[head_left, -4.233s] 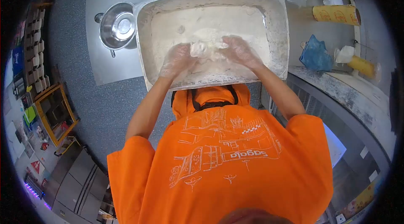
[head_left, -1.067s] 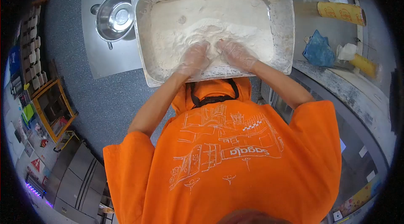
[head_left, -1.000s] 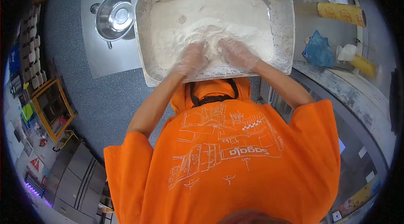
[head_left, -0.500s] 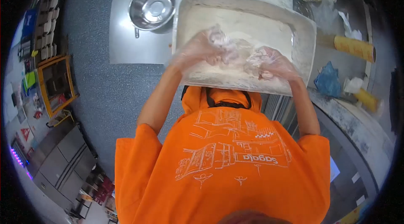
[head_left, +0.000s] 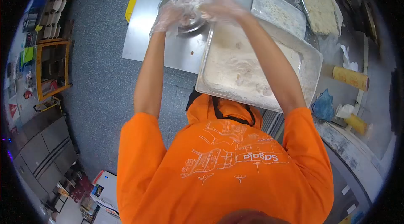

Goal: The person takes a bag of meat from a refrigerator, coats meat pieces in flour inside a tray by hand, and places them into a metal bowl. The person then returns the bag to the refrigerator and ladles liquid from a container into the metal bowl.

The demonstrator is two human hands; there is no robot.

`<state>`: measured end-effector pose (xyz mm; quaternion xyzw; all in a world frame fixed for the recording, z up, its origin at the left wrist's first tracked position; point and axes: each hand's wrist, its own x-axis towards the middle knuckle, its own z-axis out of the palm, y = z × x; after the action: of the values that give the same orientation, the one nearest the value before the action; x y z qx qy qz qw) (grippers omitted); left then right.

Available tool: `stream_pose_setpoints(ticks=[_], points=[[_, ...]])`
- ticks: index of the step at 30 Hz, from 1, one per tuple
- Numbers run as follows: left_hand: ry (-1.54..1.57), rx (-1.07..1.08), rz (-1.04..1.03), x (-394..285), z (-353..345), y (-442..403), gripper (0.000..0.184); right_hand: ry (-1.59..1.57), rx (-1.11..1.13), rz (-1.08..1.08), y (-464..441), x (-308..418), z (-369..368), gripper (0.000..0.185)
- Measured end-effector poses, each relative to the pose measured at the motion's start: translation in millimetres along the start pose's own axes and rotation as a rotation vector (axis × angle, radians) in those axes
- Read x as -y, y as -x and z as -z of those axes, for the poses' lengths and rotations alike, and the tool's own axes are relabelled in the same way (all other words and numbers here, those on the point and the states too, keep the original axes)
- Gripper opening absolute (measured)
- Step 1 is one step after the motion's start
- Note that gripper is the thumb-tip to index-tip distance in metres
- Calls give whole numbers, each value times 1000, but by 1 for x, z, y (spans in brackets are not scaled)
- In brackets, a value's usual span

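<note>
From far away, through the head camera, I see both of my hands up over the round steel bowl (head_left: 195, 28). The bowl sits on the shiny bench (head_left: 176, 53), near its left edge. My left hand (head_left: 170, 15) is over the left part of the bowl, and my right hand (head_left: 215, 4) is over the far right part of its rim. The two hands are very close together. They wear thin, see-through gloves with white flour on them. Pale lumps (head_left: 185, 18) show by my left hand's fingers, over the bowl's mouth. It is too blurry there, so I can't tell if either hand is wide, narrow or holding on to the lumps.

The big tub (head_left: 203, 78) is at the near edge of the bench, just to the right of the bowl. It has flour (head_left: 223, 64) in it, flat in some spots and bumpy in others. My right arm (head_left: 275, 66) reaches across over the tub. Behind the tub is a tray with crumbs (head_left: 280, 13), and to the right of that is a tray of pale food (head_left: 320, 13). A yellow roll (head_left: 350, 78) and a blue cloth (head_left: 323, 105) are to the right of the tub.
</note>
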<state>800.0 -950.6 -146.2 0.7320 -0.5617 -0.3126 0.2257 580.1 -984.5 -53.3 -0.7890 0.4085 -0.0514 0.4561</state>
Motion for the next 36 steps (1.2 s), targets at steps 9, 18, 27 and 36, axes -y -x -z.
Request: stream_pose_setpoints(ticks=[9, 18, 27, 36], points=[[171, -241, -47, -30, 46, 67, 40, -31, -175, -72, 17, -5, 14, 39], [-141, 230, -456, -111, -122, 112, 27, -518, -256, -208, 280, -247, -37, 35], [-406, 193, -515, -77, -227, 90, 17, 400, 70, -199, 323, -198, -90, 21], [-183, 321, -168, -142, -160, 185, 18, 522, -67, 354, 322, -256, -109, 32]])
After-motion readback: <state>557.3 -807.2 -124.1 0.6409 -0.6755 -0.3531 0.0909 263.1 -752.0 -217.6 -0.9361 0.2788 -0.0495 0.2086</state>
